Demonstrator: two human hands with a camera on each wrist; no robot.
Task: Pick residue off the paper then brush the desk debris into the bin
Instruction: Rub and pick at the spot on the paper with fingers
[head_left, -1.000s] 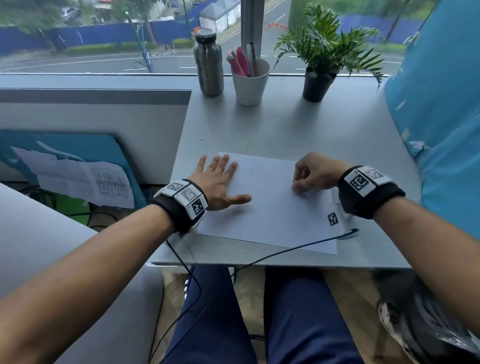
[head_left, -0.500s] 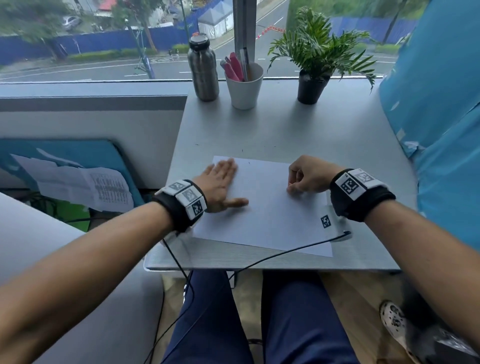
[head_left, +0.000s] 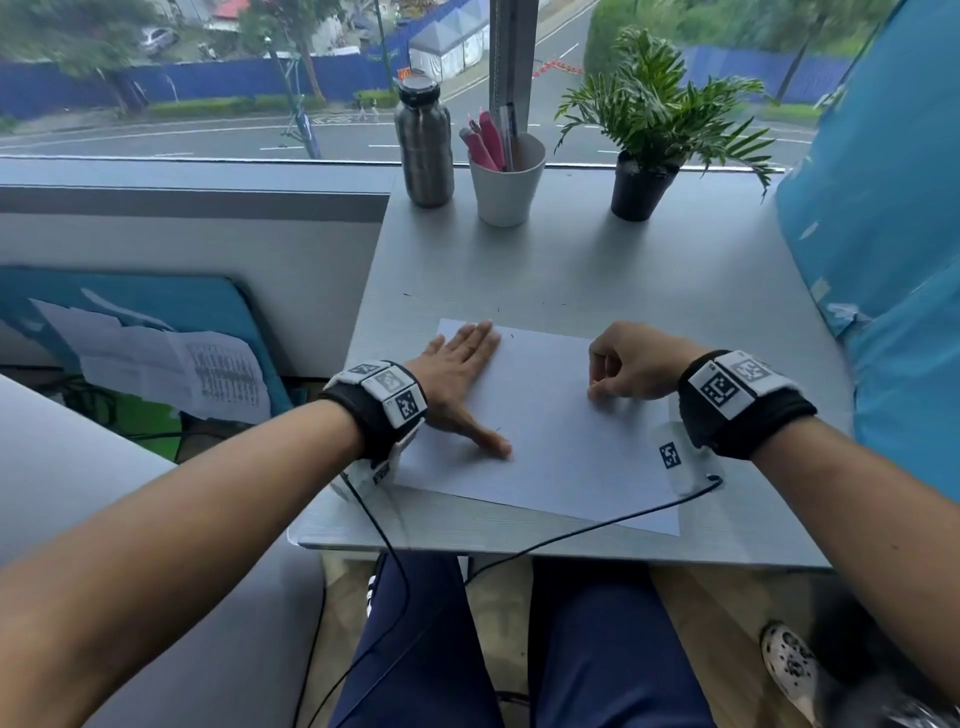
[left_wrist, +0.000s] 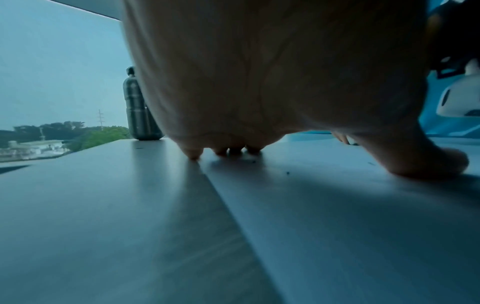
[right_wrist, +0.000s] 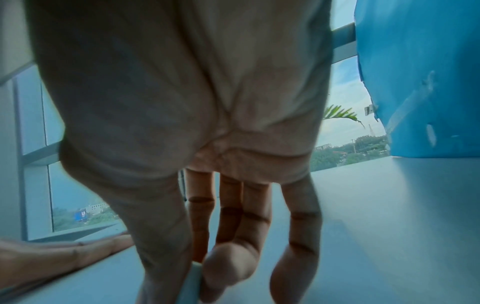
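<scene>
A white sheet of paper (head_left: 561, 447) lies on the grey desk (head_left: 597, 270) in front of me. My left hand (head_left: 457, 374) rests flat on the sheet's left part, fingers straight and together, thumb out. My right hand (head_left: 623, 369) sits curled on the right part. In the right wrist view its thumb and fingers pinch a small pale block (right_wrist: 191, 283), perhaps an eraser, against the paper. Tiny dark specks (left_wrist: 287, 172) of residue lie on the sheet near my left fingertips, and a few more specks (head_left: 410, 295) lie on the desk beyond the sheet. No bin shows.
At the desk's far edge stand a steel bottle (head_left: 423, 150), a white cup of pens (head_left: 506, 182) and a potted plant (head_left: 644, 182). A blue panel (head_left: 883, 234) rises on the right. A black cable (head_left: 571, 535) crosses the desk's near edge.
My left fingers, spread a second ago, have drawn together flat on the paper. The right hand keeps its curled pose at almost the same spot. The head view has shifted slightly.
</scene>
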